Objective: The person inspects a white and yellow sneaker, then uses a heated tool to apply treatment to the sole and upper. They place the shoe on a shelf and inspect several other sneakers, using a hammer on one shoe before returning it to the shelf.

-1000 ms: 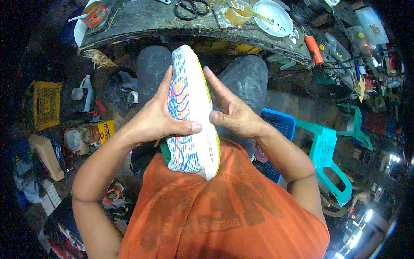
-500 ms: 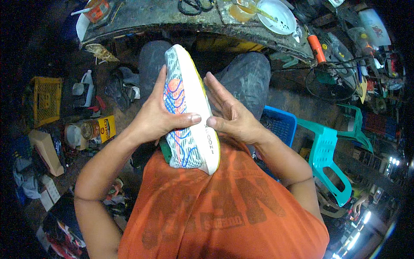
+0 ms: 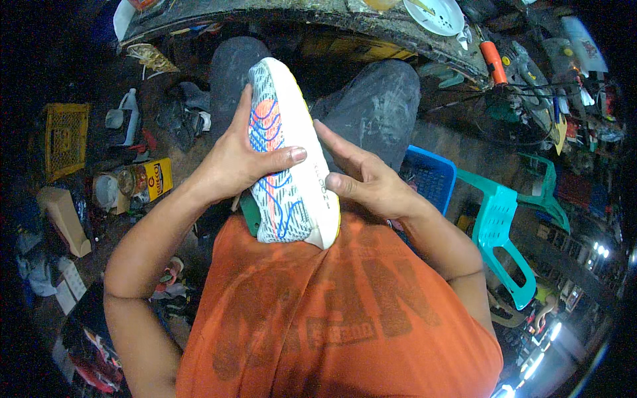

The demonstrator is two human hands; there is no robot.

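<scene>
Since the earlier frame, the shoe [image 3: 307, 176] and both hands have shifted upward in my view, and the table [image 3: 252, 12] has slid toward the top edge, so the camera has probably tilted too. Nearest me, the shoe's heel end meets the orange shirt [image 3: 318, 298] at center. My left hand [image 3: 232, 159] clasps the shoe, thumb across the pale sole; its other fingers are partly hidden. My right hand [image 3: 371, 182] is spread wide, thumb tip at the sole's edge. I judge this step as steadying and handling the sole; the next move calls for a firm left grip and a careful right thumb. Beyond lie the dark trousers [image 3: 381, 99], then the table at the top, bearing a white plate [image 3: 443, 23] upper right.
</scene>
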